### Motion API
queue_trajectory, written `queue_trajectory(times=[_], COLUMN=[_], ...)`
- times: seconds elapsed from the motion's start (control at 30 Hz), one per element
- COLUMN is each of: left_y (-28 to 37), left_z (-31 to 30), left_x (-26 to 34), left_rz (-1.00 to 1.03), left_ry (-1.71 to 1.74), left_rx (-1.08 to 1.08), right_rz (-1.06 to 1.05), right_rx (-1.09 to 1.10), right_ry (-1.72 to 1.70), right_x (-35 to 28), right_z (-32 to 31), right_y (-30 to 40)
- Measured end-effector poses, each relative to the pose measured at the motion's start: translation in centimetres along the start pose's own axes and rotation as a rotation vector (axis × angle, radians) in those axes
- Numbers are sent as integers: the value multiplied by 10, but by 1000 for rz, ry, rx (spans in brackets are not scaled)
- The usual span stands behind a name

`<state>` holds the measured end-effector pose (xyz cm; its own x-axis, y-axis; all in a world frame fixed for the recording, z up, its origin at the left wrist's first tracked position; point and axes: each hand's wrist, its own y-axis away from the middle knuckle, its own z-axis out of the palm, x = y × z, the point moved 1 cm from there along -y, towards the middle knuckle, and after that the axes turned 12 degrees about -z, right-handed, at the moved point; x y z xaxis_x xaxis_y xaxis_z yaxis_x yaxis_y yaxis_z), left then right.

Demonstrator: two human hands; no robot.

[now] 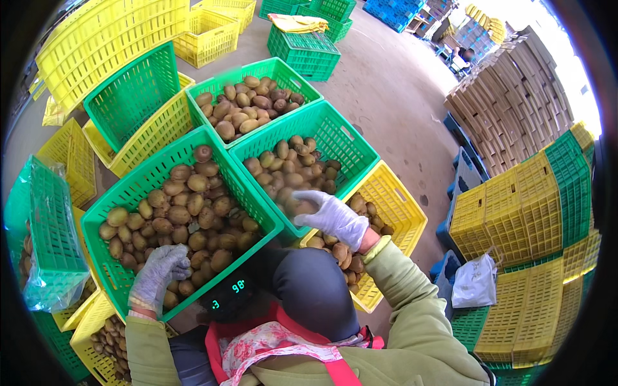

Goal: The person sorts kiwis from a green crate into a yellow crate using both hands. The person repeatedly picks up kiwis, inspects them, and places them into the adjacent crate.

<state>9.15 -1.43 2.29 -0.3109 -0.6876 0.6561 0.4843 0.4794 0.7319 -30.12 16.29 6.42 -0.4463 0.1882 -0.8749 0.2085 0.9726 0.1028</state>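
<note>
My left hand (pixel 161 277), in a pale glove, rests with curled fingers on the kiwifruit (pixel 178 214) in a large green plastic crate (pixel 101 236); whether it holds one is hidden. My right hand (pixel 330 216), also gloved, is above the near corner of a second green crate (pixel 357 144), thumb and fingers apart. A blurred kiwifruit (pixel 297 205) is at its fingertips, and I cannot tell whether it is gripped. Below my right wrist stands a yellow crate (pixel 410 207) of kiwifruit. A lit digital display (pixel 227 294) shows beside my knee.
Another green crate of kiwifruit (pixel 244 103) stands beyond. Yellow and green crates (pixel 113 43) crowd the left. On the right are stacked crates (pixel 516 207), a white bag (pixel 475 282), blue pallets (pixel 463 169) and piled flat cardboard (pixel 512 96). A person (pixel 463 57) is far off.
</note>
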Motion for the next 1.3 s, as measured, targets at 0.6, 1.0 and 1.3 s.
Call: queue_trajectory(times=[0.6,1.0,1.3], left_y=[-14,-15,-16], left_z=[-31,-54,-61], left_x=[-10,-33,-25], left_rz=[31,195,183], left_ry=[-60,-23,-68], left_rx=[101,36,117], right_rz=[414,511,381], right_rx=[279,235,172], right_ry=[11,-75,68], right_x=[152,180,160], right_z=[-55,-35,-41], right_y=[90,86,70])
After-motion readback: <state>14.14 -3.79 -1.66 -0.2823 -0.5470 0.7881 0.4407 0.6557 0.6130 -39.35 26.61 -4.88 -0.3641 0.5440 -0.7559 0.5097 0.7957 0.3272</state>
